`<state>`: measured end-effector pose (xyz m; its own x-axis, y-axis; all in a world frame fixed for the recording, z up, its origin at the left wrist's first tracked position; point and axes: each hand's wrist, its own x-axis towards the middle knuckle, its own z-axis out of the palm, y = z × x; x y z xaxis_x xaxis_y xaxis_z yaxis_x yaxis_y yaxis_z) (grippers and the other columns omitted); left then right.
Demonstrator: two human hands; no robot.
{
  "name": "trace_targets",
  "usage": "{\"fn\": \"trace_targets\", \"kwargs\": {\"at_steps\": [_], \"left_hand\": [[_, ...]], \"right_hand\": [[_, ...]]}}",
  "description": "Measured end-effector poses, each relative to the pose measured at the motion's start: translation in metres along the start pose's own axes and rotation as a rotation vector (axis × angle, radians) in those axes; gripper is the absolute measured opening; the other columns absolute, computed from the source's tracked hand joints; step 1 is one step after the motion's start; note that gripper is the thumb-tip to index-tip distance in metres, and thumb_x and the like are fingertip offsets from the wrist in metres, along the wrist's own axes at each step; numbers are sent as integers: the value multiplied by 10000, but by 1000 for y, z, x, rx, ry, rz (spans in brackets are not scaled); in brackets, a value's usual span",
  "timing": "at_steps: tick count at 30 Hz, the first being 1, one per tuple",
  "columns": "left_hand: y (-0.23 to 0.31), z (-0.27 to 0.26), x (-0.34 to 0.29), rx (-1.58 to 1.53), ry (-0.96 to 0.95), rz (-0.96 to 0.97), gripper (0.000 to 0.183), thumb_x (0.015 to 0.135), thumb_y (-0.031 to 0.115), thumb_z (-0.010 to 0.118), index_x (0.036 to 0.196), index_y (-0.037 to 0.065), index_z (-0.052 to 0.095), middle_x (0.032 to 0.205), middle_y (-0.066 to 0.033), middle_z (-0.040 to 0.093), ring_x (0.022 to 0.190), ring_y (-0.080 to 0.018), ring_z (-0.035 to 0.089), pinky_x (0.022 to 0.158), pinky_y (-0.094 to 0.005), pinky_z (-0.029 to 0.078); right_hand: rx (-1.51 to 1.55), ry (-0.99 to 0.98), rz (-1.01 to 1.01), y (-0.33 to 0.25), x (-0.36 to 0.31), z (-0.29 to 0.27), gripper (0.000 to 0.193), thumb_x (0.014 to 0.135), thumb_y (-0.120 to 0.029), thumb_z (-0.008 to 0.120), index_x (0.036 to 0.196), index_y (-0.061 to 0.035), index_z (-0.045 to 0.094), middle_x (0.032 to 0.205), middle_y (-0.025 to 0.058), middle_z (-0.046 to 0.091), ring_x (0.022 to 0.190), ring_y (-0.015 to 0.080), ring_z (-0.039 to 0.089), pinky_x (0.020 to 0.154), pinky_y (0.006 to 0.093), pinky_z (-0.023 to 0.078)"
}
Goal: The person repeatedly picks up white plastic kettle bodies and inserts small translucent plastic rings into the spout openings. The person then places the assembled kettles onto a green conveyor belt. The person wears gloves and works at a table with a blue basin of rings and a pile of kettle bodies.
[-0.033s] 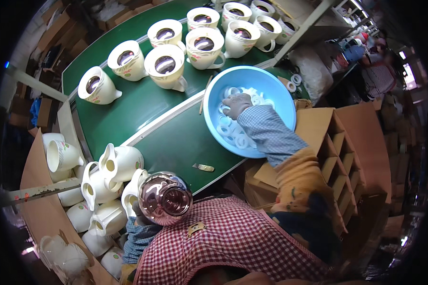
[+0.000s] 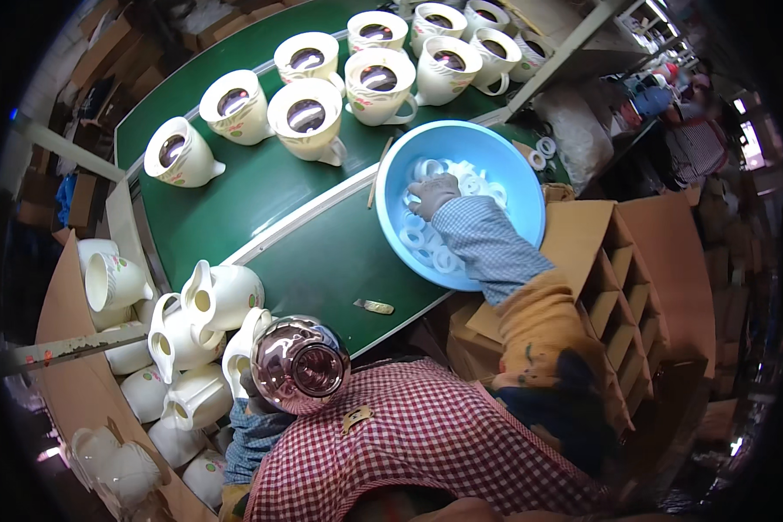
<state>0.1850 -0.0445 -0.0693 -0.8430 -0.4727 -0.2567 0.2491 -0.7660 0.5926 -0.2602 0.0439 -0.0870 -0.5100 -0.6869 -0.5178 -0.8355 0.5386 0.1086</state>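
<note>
My gloved left hand (image 2: 256, 398) is closed around the side of a shiny, pinkish-silver glass flask liner (image 2: 280, 361), its round neck facing me. The liner hides most of those fingers. My right hand (image 2: 435, 195), in a grey glove, reaches into a light blue plastic basin (image 2: 526, 187). Its fingers are curled among white plastic rings (image 2: 445, 259), and I cannot make out what is between the fingertips. Against the liner's left side leans the handle of a white jug body (image 2: 238, 352).
Several white floral jugs (image 2: 304, 122) holding mirrored liners stand on the green table (image 2: 322, 278). A small cutter knife (image 2: 374, 307) lies near its front edge. More jug bodies (image 2: 202, 393) are piled in a carton on the left. A divided cardboard box (image 2: 587, 228) sits right of the basin.
The view has shifted very slightly. My right hand stays among the rings with only a small movement, and the left still holds the liner.
</note>
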Motion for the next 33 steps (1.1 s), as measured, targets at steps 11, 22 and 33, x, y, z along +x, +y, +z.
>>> {"fn": "trace_targets", "kwargs": {"at_steps": [11, 22, 33], "left_hand": [[-2, -2, 2, -108, -5, 1, 987, 841, 580, 755, 1552, 43, 331, 1518, -188, 463, 1359, -339, 505, 1153, -524, 415], [-11, 15, 17, -285, -243, -88, 974, 841, 575, 753, 1538, 25, 354, 1511, -197, 476, 1352, -335, 519, 1153, -516, 423], [-14, 8, 7, -358, -317, -120, 961, 840, 569, 752, 1524, 7, 377, 1504, -207, 489, 1344, -331, 532, 1153, -507, 430]], "right_hand": [[517, 148, -49, 9, 17, 21, 239, 975, -256, 659, 1184, -147, 698, 1173, 69, 689, 1136, 232, 641, 978, 394, 471], [1701, -461, -702, -114, -179, -82, 215, 996, -147, 678, 1156, -11, 631, 988, 52, 687, 841, 111, 658, 733, 245, 550], [1327, -107, -563, -128, -211, -75, 516, 1018, -163, 631, 1482, -4, 469, 1276, 187, 663, 1079, 201, 677, 925, 309, 553]]}}
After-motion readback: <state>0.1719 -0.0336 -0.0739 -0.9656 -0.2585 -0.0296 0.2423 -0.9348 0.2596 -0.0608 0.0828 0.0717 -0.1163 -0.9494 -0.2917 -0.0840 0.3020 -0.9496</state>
